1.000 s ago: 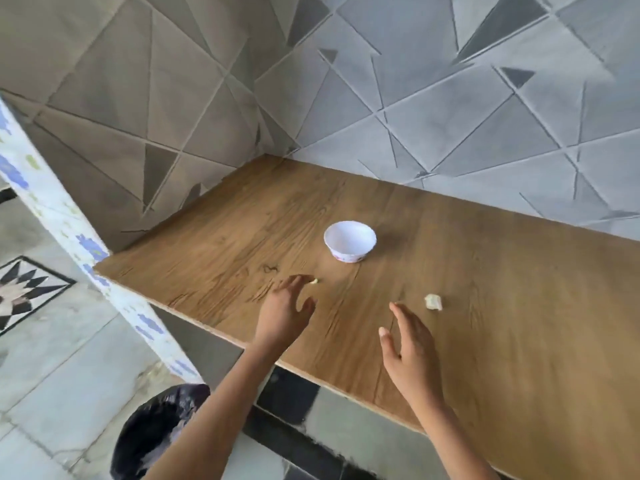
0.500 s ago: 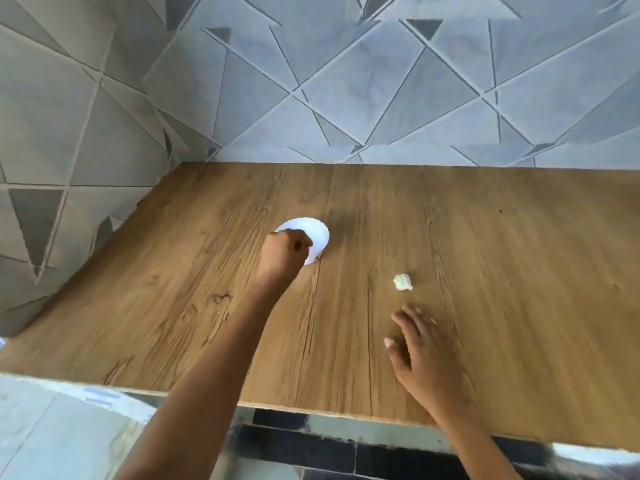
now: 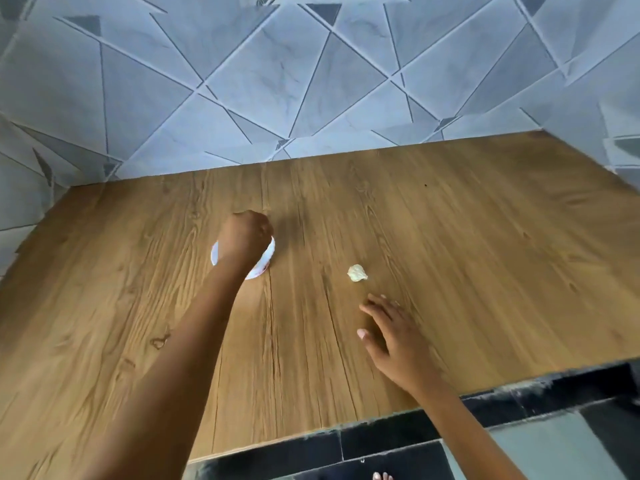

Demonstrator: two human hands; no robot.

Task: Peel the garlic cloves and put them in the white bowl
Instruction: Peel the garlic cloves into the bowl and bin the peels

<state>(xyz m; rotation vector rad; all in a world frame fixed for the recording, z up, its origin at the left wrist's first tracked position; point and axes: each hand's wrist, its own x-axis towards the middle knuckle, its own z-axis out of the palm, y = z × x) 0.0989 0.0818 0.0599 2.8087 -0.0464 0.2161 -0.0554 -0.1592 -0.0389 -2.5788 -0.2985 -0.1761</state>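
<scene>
Item 1, white bowl [image 3: 266,259]: sits on the wooden bench [image 3: 450,244], left of centre. I see only slivers of its rim and its near wall, which carries a small reddish mark. What lies inside is hidden from me.

Item 2, left hand [image 3: 246,233]: directly over the bowl and covering most of it, fingers curled together into a loose fist. Whether anything is pinched inside, I cannot tell.

Item 3, garlic clove [image 3: 356,273]: lying alone on the bench, to the right of the bowl and apart from it. It is pale cream, small and lumpy, with a short point at its right end. The surface looks dry and papery, though it is too small for me to say whether the skin is on.

Item 4, right hand [image 3: 391,337]: just nearer than the clove and not touching it, fingers apart and relaxed, palm down low over the bench, holding nothing.

Item 5, surroundings: grey wall tiles [image 3: 311,81] with a triangle pattern behind the bench; dark floor tiles [image 3: 381,441] below the near edge.
</scene>
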